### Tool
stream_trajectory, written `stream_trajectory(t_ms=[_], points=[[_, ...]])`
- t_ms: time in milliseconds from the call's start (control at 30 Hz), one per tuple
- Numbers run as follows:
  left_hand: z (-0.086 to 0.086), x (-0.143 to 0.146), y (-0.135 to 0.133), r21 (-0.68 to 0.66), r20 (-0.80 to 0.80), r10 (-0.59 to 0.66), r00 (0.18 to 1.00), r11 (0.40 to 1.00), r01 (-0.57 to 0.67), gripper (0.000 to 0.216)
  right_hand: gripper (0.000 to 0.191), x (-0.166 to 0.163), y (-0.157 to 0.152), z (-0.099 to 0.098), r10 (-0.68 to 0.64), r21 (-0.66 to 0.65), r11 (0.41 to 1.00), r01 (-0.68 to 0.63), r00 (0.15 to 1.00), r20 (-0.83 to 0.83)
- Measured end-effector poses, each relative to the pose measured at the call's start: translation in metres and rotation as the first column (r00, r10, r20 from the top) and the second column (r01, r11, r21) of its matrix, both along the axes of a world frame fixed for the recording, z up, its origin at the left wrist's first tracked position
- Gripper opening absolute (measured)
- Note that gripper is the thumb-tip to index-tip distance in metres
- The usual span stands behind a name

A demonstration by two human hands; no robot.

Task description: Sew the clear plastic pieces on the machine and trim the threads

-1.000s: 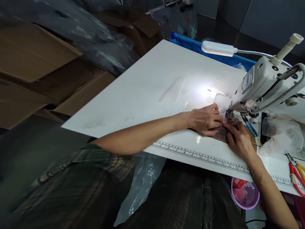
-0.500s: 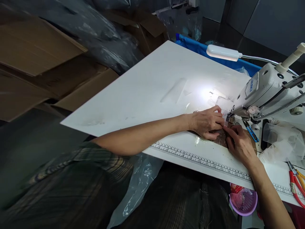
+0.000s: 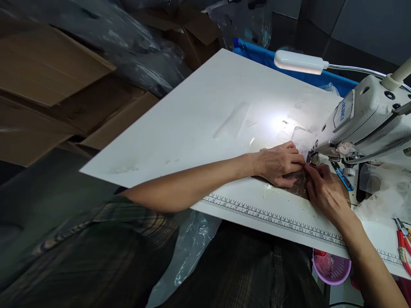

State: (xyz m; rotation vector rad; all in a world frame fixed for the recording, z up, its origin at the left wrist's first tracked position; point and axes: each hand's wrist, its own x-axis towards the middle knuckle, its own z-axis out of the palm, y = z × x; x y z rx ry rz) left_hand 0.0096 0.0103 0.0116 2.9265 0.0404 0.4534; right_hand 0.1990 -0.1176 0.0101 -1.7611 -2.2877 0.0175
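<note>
A white desk (image 3: 180, 124) spreads across the middle, its far corner towards twelve o'clock. Open cardboard boxes (image 3: 54, 64) stand at ten, plastic sheeting (image 3: 135, 49) at eleven, dim floor (image 3: 64, 182) at nine. Blue material (image 3: 257, 53) lines the edge at one. At two, a white lamp (image 3: 300, 62) shines before grey panels (image 3: 375, 30).

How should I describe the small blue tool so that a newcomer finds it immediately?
Find the white metal sewing machine on the white tabletop. Below its head, beside the right hand, lies the slim blue tool, apparently thread snips. Its bright blue distinguishes it from the dark narrow object beside it and the red-handled metal tool farther right.
</note>
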Motion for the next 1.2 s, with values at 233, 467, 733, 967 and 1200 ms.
stream_trajectory(t_ms=[233, 467, 733, 967, 1200], points=[[0.000, 0.000, 0.000, 0.065, -0.021, 0.058, 0.998, 0.996, -0.056, 0.032, 0.037, -0.003, 0.004, 0.003, -0.048, -0.032, 0.998, 0.048, 0.999, 0.009], [0.000, 0.001, 0.001, 0.118, -0.028, 0.086, 0.996, 0.990, -0.082, 0.040, 0.037, -0.003, 0.003, 0.004, -0.050, -0.022, 0.999, 0.049, 0.998, -0.033], [0.001, 0.003, 0.004, 0.146, -0.064, 0.119, 0.991, 0.983, -0.109, 0.049, 0.039, 0.002, 0.004, 0.012, -0.112, -0.098, 0.990, 0.102, 0.988, -0.104], [0.001, 0.004, 0.005, 0.127, -0.055, 0.151, 0.987, 0.982, -0.143, 0.054, 0.057, 0.029, 0.015, 0.016, -0.393, -0.322, 0.911, 0.258, 0.780, -0.487], [0.000, 0.005, 0.003, 0.121, -0.085, 0.189, 0.978, 0.977, -0.178, 0.057, 0.046, 0.029, -0.008, 0.014, -0.290, -0.130, 0.955, 0.267, 0.746, -0.600]])
